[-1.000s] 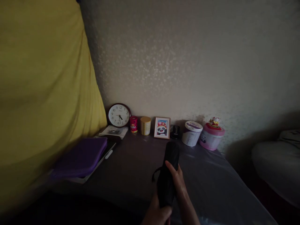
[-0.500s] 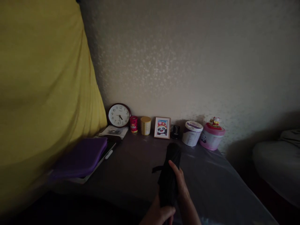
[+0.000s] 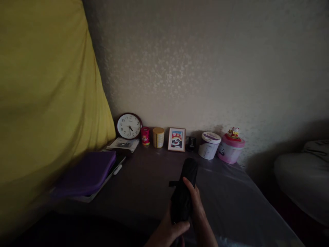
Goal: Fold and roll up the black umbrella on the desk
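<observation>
A yellow curtain [image 3: 46, 103] fills the left of the dim room, beside a pale patterned wall [image 3: 205, 61]. Below runs a dark table [image 3: 144, 178] with a glossy cover. A purple case [image 3: 87, 173] lies at its left. Over the table's middle, a black folded umbrella [image 3: 185, 185] points toward the wall. The right hand [image 3: 196, 206] is curled along its side and the left hand [image 3: 168, 233] is closed around its near end. Against the wall stand a clock [image 3: 129, 126], a pink tub [image 3: 230, 149], a white tub [image 3: 209, 145], a picture frame [image 3: 177, 139], a yellow can [image 3: 158, 137] and a red can [image 3: 145, 136].
</observation>
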A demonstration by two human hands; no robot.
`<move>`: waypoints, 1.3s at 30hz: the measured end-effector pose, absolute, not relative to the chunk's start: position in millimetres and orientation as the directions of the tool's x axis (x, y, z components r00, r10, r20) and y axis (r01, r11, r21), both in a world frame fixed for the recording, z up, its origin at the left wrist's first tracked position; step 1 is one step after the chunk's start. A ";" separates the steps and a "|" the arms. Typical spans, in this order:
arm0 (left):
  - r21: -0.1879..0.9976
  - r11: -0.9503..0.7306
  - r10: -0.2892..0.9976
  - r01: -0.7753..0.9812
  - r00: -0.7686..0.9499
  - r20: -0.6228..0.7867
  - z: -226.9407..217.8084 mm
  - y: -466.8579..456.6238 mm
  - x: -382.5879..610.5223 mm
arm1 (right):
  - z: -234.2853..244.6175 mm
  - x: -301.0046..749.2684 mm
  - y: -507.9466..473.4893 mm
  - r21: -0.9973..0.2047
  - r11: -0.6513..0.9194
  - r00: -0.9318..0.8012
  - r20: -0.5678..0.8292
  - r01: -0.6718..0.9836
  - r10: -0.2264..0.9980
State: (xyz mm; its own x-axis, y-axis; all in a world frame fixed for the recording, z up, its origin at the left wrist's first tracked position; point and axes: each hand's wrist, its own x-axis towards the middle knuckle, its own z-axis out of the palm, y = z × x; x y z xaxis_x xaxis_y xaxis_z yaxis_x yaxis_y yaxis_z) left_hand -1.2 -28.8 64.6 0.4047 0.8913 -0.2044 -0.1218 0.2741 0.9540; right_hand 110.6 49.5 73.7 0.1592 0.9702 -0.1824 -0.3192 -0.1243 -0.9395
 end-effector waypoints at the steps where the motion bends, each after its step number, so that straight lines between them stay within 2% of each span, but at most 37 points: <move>1: 0.948 0.299 0.882 -0.112 0.411 -0.229 61.3 -28.2 -0.1 | 74.3 110.5 49.0 -0.943 -0.122 0.154 -0.177 -0.308 0.972; 3: 0.970 0.239 0.914 -0.052 0.348 -0.207 51.2 -27.2 3.2 | 74.3 109.0 48.8 -0.961 -0.105 0.163 -0.150 -0.255 0.975; 5: 0.995 0.074 0.976 0.068 0.197 -0.087 41.9 -26.2 5.3 | 71.7 106.5 49.7 -0.981 -0.067 0.194 -0.103 -0.182 0.976; 7: 0.970 -0.062 0.996 0.237 0.083 0.044 39.1 -25.7 4.6 | 67.0 103.9 51.3 -0.992 -0.046 0.225 -0.071 -0.115 0.972; 9: 0.949 -0.108 0.993 0.296 0.086 0.086 44.1 -25.7 1.5 | 62.1 102.1 52.8 -0.995 -0.060 0.239 -0.076 -0.076 0.968; 11: 0.978 -0.075 0.987 0.196 0.157 0.044 53.0 -25.3 -1.7 | 58.8 101.2 53.8 -0.994 -0.085 0.232 -0.097 -0.062 0.968; 13: 0.994 0.050 0.978 0.096 0.197 -0.068 58.9 -23.4 -3.2 | 57.5 100.8 54.4 -0.994 -0.099 0.224 -0.108 -0.053 0.969; 15: 0.983 0.143 0.974 0.115 0.162 -0.160 56.5 -19.1 -3.6 | 57.0 101.1 55.0 -0.997 -0.081 0.214 -0.082 -0.014 0.974; 16: 0.978 0.138 0.978 0.159 0.136 -0.160 51.9 -16.2 -4.2 | 56.6 101.6 55.6 -0.998 -0.058 0.203 -0.053 0.023 0.978; 17: 0.976 0.076 0.992 0.205 0.086 -0.095 45.6 -12.8 -5.2 | 55.8 102.3 56.4 -0.997 -0.029 0.190 -0.014 0.075 0.982; 19: 0.931 -0.167 0.986 0.324 0.057 0.157 30.4 -5.7 -9.3 | 52.8 104.4 58.5 -0.973 0.039 0.181 0.082 0.227 0.980; 20: 0.901 -0.236 0.971 0.365 0.045 0.236 23.0 -2.3 -12.1 | 50.6 105.5 59.7 -0.944 0.073 0.187 0.139 0.321 0.972; 23: 0.855 -0.280 0.959 0.436 0.081 0.273 7.6 5.6 -21.5 | 42.0 108.0 63.0 -0.808 0.168 0.179 0.318 0.565 0.931; 25: 0.840 -0.271 0.962 0.469 0.102 0.253 3.9 8.6 -26.1 | 35.8 108.4 64.6 -0.729 0.279 0.087 0.420 0.625 0.903; 28: 0.810 -0.240 0.971 0.536 0.119 0.208 5.3 10.1 -30.1 | 28.0 108.0 67.2 -0.672 0.454 -0.082 0.508 0.586 0.857; 32: 0.754 -0.157 0.987 0.638 0.129 0.096 12.9 8.2 -32.8 | 22.7 108.7 70.8 -0.708 0.529 -0.155 0.523 0.469 0.838; 35: 0.722 -0.129 0.989 0.680 0.137 0.048 18.8 5.9 -33.0 | 22.3 111.8 71.1 -0.793 0.484 -0.123 0.475 0.368 0.871; 39: 0.691 -0.119 0.988 0.713 0.151 0.015 25.1 4.4 -31.2 | 23.4 119.9 65.0 -0.923 0.297 -0.107 0.279 0.243 0.954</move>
